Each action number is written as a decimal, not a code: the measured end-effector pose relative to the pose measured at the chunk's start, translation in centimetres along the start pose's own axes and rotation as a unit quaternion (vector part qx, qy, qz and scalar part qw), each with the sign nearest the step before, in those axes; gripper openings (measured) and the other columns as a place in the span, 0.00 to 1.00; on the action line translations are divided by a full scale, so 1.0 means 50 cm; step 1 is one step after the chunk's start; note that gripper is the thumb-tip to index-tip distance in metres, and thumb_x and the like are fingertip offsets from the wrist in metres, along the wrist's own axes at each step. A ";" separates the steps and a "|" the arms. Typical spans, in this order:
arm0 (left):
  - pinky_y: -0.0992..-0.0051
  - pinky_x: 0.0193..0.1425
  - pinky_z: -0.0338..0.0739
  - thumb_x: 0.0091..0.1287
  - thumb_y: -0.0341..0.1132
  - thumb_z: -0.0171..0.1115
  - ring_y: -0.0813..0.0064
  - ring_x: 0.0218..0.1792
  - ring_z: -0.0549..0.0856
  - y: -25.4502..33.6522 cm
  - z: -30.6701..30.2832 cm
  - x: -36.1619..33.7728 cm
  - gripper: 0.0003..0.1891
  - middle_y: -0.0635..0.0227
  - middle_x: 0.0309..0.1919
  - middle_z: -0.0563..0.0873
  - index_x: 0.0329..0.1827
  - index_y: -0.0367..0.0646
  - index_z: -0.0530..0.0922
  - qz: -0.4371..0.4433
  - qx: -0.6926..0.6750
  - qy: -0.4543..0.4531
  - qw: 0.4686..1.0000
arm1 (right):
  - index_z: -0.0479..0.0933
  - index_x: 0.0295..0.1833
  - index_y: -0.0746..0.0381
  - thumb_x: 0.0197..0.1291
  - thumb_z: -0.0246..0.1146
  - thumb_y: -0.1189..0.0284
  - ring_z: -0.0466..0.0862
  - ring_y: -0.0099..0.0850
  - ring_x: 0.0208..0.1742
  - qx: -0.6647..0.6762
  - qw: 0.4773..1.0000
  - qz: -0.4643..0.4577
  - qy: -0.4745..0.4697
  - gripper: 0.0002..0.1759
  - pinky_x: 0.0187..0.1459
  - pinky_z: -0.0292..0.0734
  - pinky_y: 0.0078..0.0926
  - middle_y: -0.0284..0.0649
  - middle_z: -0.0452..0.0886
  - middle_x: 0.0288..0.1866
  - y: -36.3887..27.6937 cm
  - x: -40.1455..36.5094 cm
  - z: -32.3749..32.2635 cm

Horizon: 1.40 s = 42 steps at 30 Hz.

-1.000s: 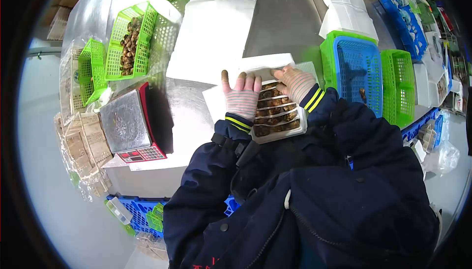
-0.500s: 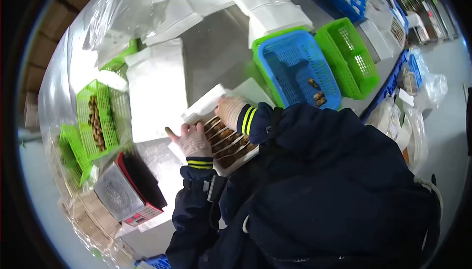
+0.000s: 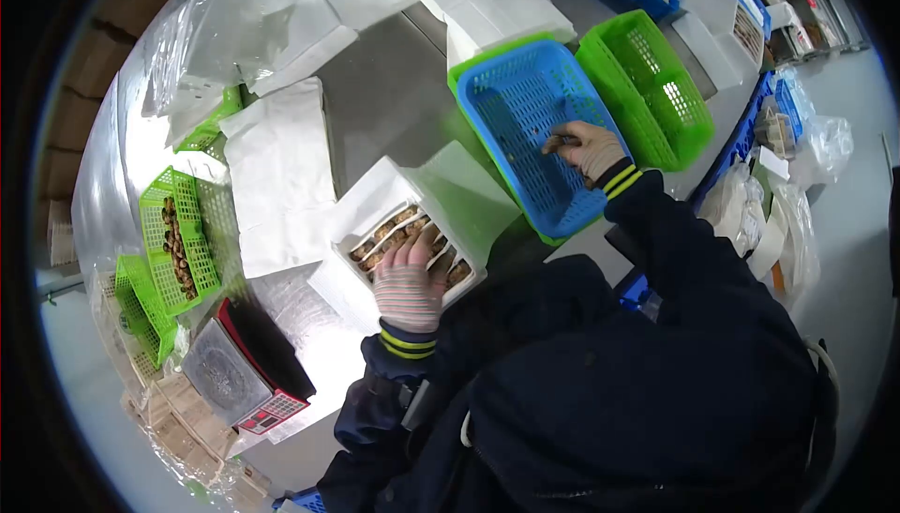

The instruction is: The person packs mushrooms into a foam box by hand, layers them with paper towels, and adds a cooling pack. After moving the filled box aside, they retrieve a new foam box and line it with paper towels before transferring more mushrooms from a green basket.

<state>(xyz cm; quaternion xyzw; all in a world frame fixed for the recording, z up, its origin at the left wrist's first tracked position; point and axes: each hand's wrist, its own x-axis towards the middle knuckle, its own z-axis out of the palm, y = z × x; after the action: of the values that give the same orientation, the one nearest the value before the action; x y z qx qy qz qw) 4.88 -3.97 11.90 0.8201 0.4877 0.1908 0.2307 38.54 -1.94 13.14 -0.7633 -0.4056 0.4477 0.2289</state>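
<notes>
A white box (image 3: 349,243) holds rows of brown lumpy pieces (image 3: 398,222) separated by white strips. My left hand (image 3: 410,280), in a striped fingerless glove, rests over the box with its fingers spread on the rows. Over the right part of a blue basket (image 3: 473,100) is my right hand (image 3: 585,149); its fingers are bent together around something brown, too small to make out. The blue basket sits in a green one. White lining paper (image 3: 459,189) stands up at the box's right side.
White paper sheets (image 3: 277,175) lie left of the box. Green baskets (image 3: 159,218) with brown pieces stand at the far left, near a red scale (image 3: 223,372). Another green basket (image 3: 670,119) is at the right. A plastic bag (image 3: 187,53) lies upper left.
My right hand has moved from the white box to the blue basket, where brown pieces no longer show on the bottom. My left hand has shifted right onto the rows.
</notes>
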 end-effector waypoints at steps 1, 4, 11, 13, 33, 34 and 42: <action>0.63 0.60 0.70 0.52 0.34 0.67 0.61 0.52 0.78 0.035 0.000 0.013 0.29 0.62 0.53 0.79 0.60 0.51 0.73 0.026 -0.006 -0.006 1.000 | 0.76 0.55 0.60 0.57 0.62 0.75 0.78 0.21 0.33 0.018 0.999 -0.023 -0.029 0.18 0.37 0.75 0.19 0.34 0.83 0.40 -0.023 -0.029 0.021; 0.63 0.56 0.75 0.55 0.33 0.68 0.56 0.53 0.80 0.095 0.021 0.057 0.31 0.55 0.57 0.77 0.63 0.41 0.69 0.071 -0.046 -0.074 0.994 | 0.75 0.56 0.62 0.58 0.63 0.76 0.76 0.18 0.31 0.160 0.981 -0.046 -0.102 0.19 0.35 0.74 0.16 0.34 0.82 0.38 -0.026 -0.053 0.059; 0.86 0.39 0.76 0.64 0.29 0.64 0.84 0.38 0.79 0.066 0.080 0.058 0.23 0.69 0.41 0.82 0.62 0.38 0.71 -0.244 -0.590 -0.065 0.767 | 0.72 0.62 0.58 0.62 0.61 0.73 0.76 0.19 0.32 0.105 0.951 -0.250 -0.149 0.21 0.35 0.73 0.19 0.32 0.80 0.33 -0.063 -0.121 0.162; 0.86 0.34 0.71 0.65 0.25 0.61 0.85 0.33 0.78 0.059 0.059 0.031 0.17 0.69 0.42 0.83 0.57 0.36 0.75 -0.219 -0.618 -0.045 0.754 | 0.74 0.61 0.55 0.59 0.60 0.71 0.79 0.27 0.29 -0.024 0.949 -0.246 -0.196 0.22 0.34 0.74 0.26 0.38 0.81 0.30 -0.055 -0.127 0.138; 0.58 0.50 0.73 0.58 0.31 0.62 0.58 0.44 0.81 -0.201 -0.094 0.012 0.27 0.65 0.40 0.83 0.62 0.63 0.73 -0.079 0.157 0.030 0.984 | 0.82 0.40 0.60 0.52 0.67 0.58 0.82 0.43 0.49 -0.563 0.815 0.106 -0.082 0.17 0.51 0.77 0.39 0.46 0.84 0.43 0.105 0.058 -0.014; 0.58 0.48 0.72 0.57 0.34 0.64 0.61 0.44 0.81 -0.197 -0.086 0.019 0.26 0.68 0.39 0.83 0.61 0.60 0.72 -0.074 0.185 0.004 0.980 | 0.82 0.40 0.60 0.52 0.67 0.58 0.82 0.43 0.49 -0.565 0.814 0.106 -0.083 0.17 0.51 0.77 0.39 0.46 0.84 0.43 0.107 0.062 -0.016; 0.59 0.48 0.70 0.52 0.39 0.67 0.65 0.46 0.80 -0.240 -0.028 0.019 0.17 0.71 0.38 0.83 0.46 0.54 0.76 -0.065 0.241 -0.036 0.968 | 0.82 0.39 0.61 0.58 0.63 0.56 0.82 0.44 0.40 -0.366 0.924 -0.097 0.059 0.18 0.43 0.76 0.38 0.46 0.83 0.36 0.002 0.033 -0.025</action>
<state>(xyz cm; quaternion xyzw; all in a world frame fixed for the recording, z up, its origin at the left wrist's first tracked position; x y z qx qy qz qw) -3.99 2.14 6.34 0.8242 0.5630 0.0222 0.0559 40.12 -0.62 12.90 -0.7761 -0.5987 0.1982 -0.0007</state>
